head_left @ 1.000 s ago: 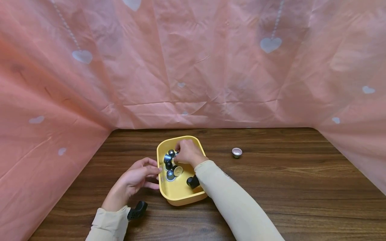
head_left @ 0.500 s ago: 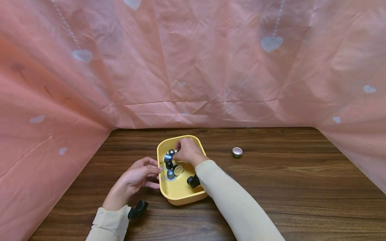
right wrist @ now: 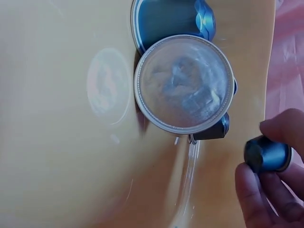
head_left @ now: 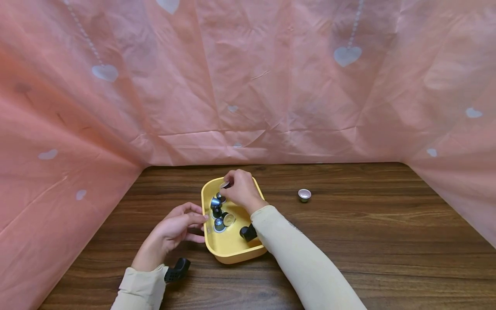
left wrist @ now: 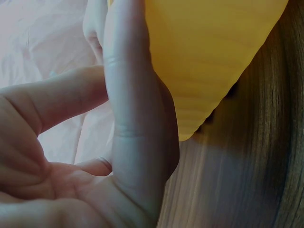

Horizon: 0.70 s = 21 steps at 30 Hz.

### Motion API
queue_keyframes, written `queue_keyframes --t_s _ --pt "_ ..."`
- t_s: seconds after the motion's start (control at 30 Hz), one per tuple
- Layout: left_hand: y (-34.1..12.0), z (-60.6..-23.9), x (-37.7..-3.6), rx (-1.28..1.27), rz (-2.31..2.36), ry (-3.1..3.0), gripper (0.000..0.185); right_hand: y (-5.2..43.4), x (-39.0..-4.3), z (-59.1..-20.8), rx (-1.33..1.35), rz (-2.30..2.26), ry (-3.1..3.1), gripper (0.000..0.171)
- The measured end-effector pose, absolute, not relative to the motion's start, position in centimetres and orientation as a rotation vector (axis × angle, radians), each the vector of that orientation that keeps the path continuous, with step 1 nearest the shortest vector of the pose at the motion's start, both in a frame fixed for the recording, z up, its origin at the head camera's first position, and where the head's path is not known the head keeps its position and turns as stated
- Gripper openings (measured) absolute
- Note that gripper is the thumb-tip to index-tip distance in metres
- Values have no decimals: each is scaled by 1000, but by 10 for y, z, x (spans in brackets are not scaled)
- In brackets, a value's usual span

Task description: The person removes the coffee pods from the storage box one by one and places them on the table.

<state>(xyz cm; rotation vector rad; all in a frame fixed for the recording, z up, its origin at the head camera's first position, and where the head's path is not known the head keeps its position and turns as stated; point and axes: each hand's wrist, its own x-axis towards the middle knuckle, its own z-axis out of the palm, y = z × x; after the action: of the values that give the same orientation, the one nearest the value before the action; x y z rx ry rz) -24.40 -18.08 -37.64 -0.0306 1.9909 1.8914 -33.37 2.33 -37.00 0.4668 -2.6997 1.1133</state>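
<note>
In the head view, a yellow bin (head_left: 232,259) stands on the table with several coffee capsules along its left side. Among them are a blue capsule (head_left: 215,203), a dark capsule (head_left: 217,212) and one lying with its pale lid (head_left: 229,220) upward. My right hand (head_left: 242,189) is over the bin's far end and pinches a small coffee capsule (right wrist: 270,154), dark blue in the right wrist view. My left hand (head_left: 176,226) holds the bin's left wall, thumb over the rim and fingers along the outside; a finger (left wrist: 130,104) lies against the wall in the left wrist view.
Another coffee capsule (head_left: 304,195) sits lid up on the wooden table (head_left: 368,224), right of the bin. Pink cloth (head_left: 279,107) with pale hearts hangs behind and at the sides. Black wrist cameras (head_left: 177,270) project from both wrists.
My right hand has risen toward the bin's far edge, carrying the coffee capsule away from the others. The left hand and the bin have stayed in place.
</note>
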Motion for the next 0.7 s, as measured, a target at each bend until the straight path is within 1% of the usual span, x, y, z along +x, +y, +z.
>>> queue_keyframes --t_s 0.13,0.4,0.7 --pt "-181 -377 -244 -29 1888 1994 36 22 -333 -370 456 1167 -2609 27" --pt "-181 -377 -244 -27 1883 2000 38 19 -333 -369 479 1420 -2359 28" --pt "-182 -378 -244 -12 1891 1986 36 19 -333 -369 472 1445 -2341 27"
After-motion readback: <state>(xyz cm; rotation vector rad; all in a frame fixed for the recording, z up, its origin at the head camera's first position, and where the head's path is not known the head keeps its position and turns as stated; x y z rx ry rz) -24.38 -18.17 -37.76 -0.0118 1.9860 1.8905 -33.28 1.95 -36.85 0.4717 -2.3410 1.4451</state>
